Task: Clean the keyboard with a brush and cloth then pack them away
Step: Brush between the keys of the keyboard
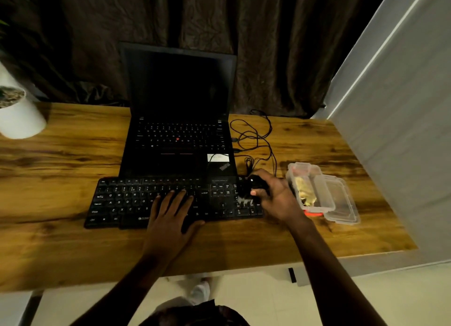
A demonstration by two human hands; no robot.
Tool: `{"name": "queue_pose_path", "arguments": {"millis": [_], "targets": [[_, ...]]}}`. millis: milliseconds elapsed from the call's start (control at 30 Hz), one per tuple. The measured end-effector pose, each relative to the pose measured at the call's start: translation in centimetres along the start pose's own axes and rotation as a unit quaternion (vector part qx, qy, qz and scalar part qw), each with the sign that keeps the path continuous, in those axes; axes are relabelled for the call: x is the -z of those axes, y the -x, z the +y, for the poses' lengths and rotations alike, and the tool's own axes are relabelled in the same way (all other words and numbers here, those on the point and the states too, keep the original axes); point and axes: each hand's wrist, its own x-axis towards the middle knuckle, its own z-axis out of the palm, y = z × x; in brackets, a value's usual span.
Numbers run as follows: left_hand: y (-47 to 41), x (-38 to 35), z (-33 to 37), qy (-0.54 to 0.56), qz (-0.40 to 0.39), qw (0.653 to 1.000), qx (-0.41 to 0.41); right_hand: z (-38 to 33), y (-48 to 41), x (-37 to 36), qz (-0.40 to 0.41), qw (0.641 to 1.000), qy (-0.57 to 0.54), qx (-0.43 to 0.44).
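Note:
A black external keyboard (127, 201) lies on the wooden desk (73, 155) in front of an open laptop. My left hand (170, 218) rests flat on its middle keys, fingers spread. My right hand (273, 196) is closed around a black brush (253, 185) over the keyboard's number pad, with pale bristles touching the keys. A clear plastic box (324, 194) just right of the keyboard holds a yellowish cloth (303, 191). The brush handle is mostly hidden by my fingers.
A black laptop (178, 120) stands open behind the keyboard, screen dark. Black cables (256, 135) loop to its right. A white plant pot (17, 115) sits at the desk's far left. A small red-orange item (313, 213) lies by the box. A grey wall closes the right side.

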Motion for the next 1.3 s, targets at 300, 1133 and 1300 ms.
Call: {"name": "queue_pose_path", "arguments": {"millis": [300,1133,1300], "targets": [[0.0,0.0,0.0,-0.009,0.002,1.0,0.0,-0.8,1.0,1.4,-0.058,0.997,-0.019,0.042],[-0.1,-0.4,-0.1,0.001,-0.005,1.0,0.002,-0.4,0.0,0.6,0.041,0.997,-0.05,0.03],[0.0,-0.2,0.0,0.003,-0.001,1.0,0.004,-0.4,0.8,0.2,0.068,0.996,-0.03,0.054]]}}
